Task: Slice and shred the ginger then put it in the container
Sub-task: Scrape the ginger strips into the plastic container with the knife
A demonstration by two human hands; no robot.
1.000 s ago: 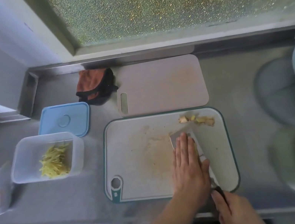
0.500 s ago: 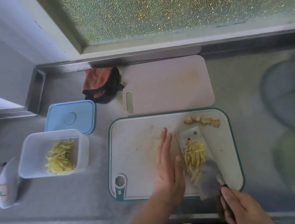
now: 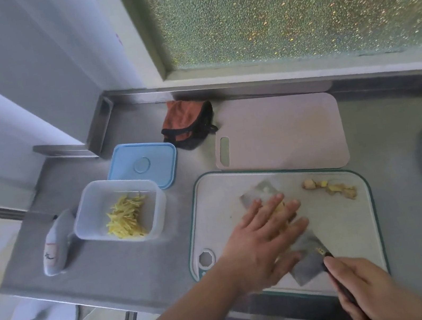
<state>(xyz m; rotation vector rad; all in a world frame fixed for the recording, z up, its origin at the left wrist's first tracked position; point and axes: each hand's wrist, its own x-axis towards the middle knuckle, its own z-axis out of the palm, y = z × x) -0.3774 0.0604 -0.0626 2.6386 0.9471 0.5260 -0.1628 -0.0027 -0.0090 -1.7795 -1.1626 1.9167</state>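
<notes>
- While the cleaver (image 3: 301,256) is being gripped by its dark handle in the right hand (image 3: 371,292) at the near edge of the white cutting board (image 3: 354,225), a load of shredded ginger (image 3: 279,209) is being pinned on the flat blade by the straight fingers of the left hand (image 3: 262,238).
- The transfer step is judged to be in hand; next, the loaded blade is to be carried level leftwards.
- Near the board's far right corner, ginger scraps (image 3: 332,188) are being left.
- Toward the counter's left edge, earlier shreds are being held in the clear container (image 3: 120,211).

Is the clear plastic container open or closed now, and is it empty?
Open, and not empty. The container has no cover on; its blue lid lies flat behind it, and yellow ginger shreds sit inside.
</notes>
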